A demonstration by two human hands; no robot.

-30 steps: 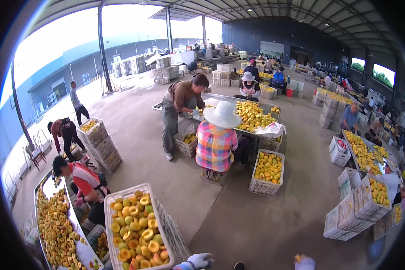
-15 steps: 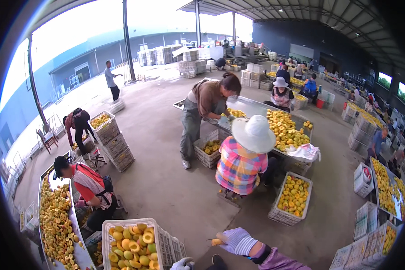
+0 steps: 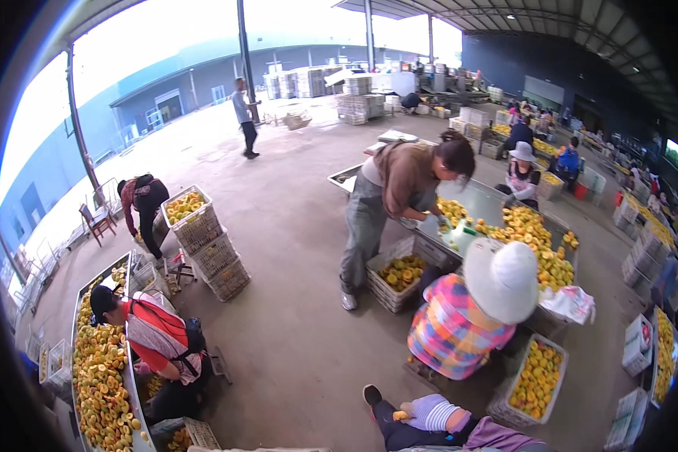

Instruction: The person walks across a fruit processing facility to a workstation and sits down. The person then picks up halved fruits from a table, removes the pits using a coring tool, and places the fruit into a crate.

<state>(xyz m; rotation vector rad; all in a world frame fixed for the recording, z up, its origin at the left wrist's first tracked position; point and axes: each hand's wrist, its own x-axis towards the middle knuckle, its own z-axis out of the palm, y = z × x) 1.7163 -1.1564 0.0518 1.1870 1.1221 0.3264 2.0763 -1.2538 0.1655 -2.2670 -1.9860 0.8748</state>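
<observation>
Your right hand (image 3: 431, 413), in a white knitted glove with blue-violet stripes, lies over your dark-trousered leg (image 3: 396, 432); its grip is curled nearly closed on a small orange piece (image 3: 404, 415), apparently cut fruit, which projects from its left side. Your left hand is out of view, so its grip cannot be told. Reddish marks on the crumpled white plastic bag (image 3: 569, 303) are too small to read. That bag lies at the near corner of the long metal surface (image 3: 484, 202), which bears heaped yellow-orange fruit (image 3: 526, 227). A seated person in a bright checked shirt (image 3: 453, 330) sits ahead of you, between you and that surface. To the right of your hand stands a pale slatted plastic crate (image 3: 514, 412) of fruit; at left, a stack of similar crates (image 3: 220, 260) stands on the concrete floor (image 3: 301, 361).
</observation>
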